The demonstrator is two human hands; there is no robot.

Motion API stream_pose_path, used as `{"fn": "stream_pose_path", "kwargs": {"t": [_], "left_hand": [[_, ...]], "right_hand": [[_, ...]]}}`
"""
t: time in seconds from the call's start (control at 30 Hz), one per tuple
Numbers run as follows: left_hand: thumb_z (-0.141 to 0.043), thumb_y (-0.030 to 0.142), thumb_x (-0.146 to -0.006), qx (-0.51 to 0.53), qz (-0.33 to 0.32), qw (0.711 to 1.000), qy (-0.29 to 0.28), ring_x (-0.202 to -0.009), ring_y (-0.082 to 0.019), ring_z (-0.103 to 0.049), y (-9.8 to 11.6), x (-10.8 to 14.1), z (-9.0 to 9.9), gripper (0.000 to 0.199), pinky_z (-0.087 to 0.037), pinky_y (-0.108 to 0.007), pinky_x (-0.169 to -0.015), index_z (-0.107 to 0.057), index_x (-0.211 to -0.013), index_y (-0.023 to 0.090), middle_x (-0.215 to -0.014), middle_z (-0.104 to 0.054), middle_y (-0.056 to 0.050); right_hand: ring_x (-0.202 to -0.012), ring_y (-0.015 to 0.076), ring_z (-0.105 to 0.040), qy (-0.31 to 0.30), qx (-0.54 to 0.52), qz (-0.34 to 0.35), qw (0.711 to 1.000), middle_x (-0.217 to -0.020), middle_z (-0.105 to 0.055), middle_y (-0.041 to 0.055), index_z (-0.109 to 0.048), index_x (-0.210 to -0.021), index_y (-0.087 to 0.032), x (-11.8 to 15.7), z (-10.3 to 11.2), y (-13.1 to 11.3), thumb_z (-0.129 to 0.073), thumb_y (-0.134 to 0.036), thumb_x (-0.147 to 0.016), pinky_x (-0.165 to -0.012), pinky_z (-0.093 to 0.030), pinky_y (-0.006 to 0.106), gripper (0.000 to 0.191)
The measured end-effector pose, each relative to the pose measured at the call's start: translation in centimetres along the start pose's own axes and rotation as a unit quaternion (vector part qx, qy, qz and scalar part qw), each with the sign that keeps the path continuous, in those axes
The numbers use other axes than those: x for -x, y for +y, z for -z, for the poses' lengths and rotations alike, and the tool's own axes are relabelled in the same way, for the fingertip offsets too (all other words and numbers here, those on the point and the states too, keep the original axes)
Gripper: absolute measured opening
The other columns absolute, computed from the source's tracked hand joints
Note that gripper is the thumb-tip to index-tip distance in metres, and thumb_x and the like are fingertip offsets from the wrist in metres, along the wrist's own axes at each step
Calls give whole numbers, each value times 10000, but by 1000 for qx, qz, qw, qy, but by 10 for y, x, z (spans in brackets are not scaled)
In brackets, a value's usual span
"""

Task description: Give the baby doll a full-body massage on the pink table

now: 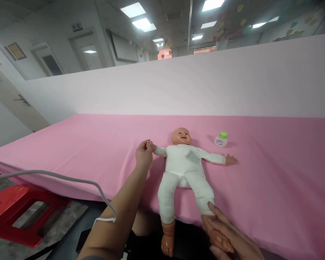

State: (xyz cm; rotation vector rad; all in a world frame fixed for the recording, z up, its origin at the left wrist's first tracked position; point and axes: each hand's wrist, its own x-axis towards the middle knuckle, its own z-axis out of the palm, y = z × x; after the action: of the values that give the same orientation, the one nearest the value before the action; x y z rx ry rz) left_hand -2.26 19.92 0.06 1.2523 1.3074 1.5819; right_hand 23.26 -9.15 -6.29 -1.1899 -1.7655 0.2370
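Observation:
A baby doll (182,159) with a white cloth body lies on its back on a pink cloth (273,173), its feet hanging over the near edge. My left hand (144,154) is closed around the doll's small hand at the left, with that arm held out sideways. Down at the lower right, my right hand (230,234) wraps along the doll's ankle and foot (219,240), fingers on the outer side of the leg and thumb by the toes. The doll's other foot (168,240) hangs free. Its other arm (215,158) rests stretched out on the cloth.
A small clear bottle with a green cap (221,139) stands right of the doll's head. Across my left forearm loops a grey cable (70,178). A red plastic stool (18,213) is on the floor at left. A white wall with a glass upper part (178,86) rises behind.

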Motion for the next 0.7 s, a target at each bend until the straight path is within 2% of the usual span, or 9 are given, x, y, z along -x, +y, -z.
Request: {"fn": "stream_pose_path", "kwargs": {"t": [0.07, 0.13, 0.23, 0.33, 0.47, 0.6, 0.7], "left_hand": [[-679, 340, -911, -63, -56, 995, -55, -1006, -218, -716, 10, 13, -12, 283, -571, -347, -901, -747, -1155, 214, -1115, -772, -77], [-673, 314, -918, -156, -108, 976, -110, -966, -211, -733, 18, 28, -24, 304, -573, -339, -897, -749, -1204, 245, -1078, -793, -55], [-667, 287, -924, -279, -198, 920, -194, -1059, -229, -731, 24, 46, -37, 346, -548, -355, -990, -741, -1261, 266, -1190, -787, -50], [-639, 278, -945, -335, -257, 865, -272, -1193, -248, -694, 24, 56, -43, 379, -525, -372, -1056, -715, -1315, 265, -1310, -747, -45], [-593, 271, -977, -373, -296, 821, -316, -1263, -251, -665, 20, 58, -44, 366, -506, -385, -1097, -711, -1323, 251, -1379, -710, -52], [-586, 263, -982, -378, -301, 815, -320, -1277, -244, -658, 18, 57, -41, 367, -503, -378, -1102, -706, -1328, 250, -1388, -705, -51], [-585, 298, -991, -354, -282, 842, -292, -1242, -243, -677, 19, 55, -37, 373, -516, -376, -1081, -698, -1344, 260, -1358, -723, -50]], "right_hand": [[-1290, 293, -645, -5, 4, 25, 1000, -1509, -606, 90, -638, -1413, -282, -15, 6, -1, -751, -253, -889, -1021, -564, 290, 537], [-1321, 304, -619, -1, 2, 28, 1000, -1517, -598, 108, -636, -1409, -261, -29, 9, -3, -742, -257, -901, -1033, -559, 311, 519], [-1360, 321, -587, 6, -12, 5, 1000, -1534, -580, 127, -643, -1396, -243, -45, 8, -5, -714, -266, -930, -1046, -558, 356, 472], [-1388, 335, -560, 9, -35, -21, 999, -1562, -546, 139, -652, -1394, -238, -56, 3, -7, -689, -277, -954, -1050, -561, 392, 443], [-1426, 337, -521, 2, -68, -47, 997, -1598, -503, 135, -652, -1408, -249, -70, -5, -9, -677, -292, -973, -1083, -539, 421, 438], [-1464, 330, -478, -12, -89, -67, 994, -1620, -479, 116, -635, -1431, -273, -76, -9, -9, -671, -305, -985, -1117, -507, 456, 449], [-1469, 336, -473, -14, -109, -69, 992, -1635, -458, 119, -619, -1440, -273, -72, -8, -5, -662, -305, -991, -1107, -519, 462, 452]]}}
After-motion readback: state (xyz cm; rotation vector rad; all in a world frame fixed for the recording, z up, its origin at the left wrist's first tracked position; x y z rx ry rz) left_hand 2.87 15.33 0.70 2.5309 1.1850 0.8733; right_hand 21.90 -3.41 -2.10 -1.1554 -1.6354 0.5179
